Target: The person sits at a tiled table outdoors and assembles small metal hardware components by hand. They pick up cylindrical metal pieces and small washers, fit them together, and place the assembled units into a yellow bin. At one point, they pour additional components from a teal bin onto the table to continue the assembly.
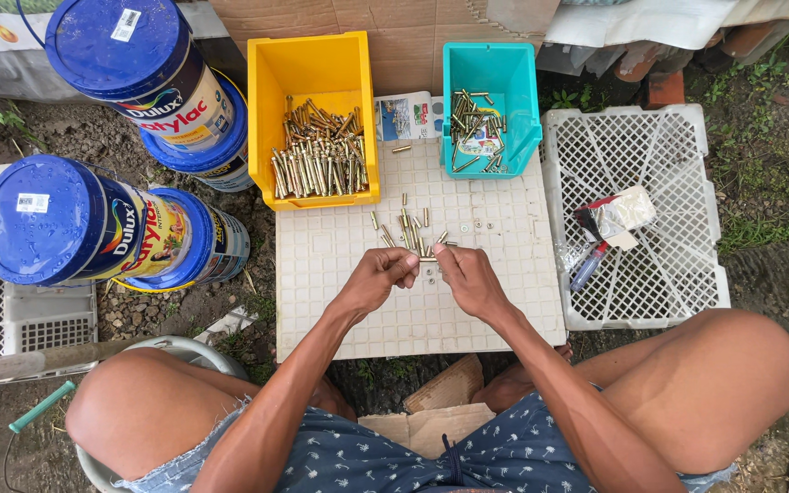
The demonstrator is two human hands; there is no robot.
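Note:
My left hand [382, 273] and my right hand [464, 274] meet over the white gridded board [340, 274], pinching one brass-coloured bolt [424, 259] between their fingertips. Just beyond the fingers lie several loose bolts [405, 226] and a few small washers [478, 224] on the board. At the board's far left stands a yellow bin [317, 68] full of bolts. At its far right a teal bin [491, 68] holds a smaller heap.
Several blue-lidded paint buckets [111, 55] are stacked at the left. A white plastic crate [678, 265] at the right carries a small bag and a pen-like tool [588, 266]. Another crate [38, 324] sits lower left. Cardboard scraps [440, 402] lie between my knees.

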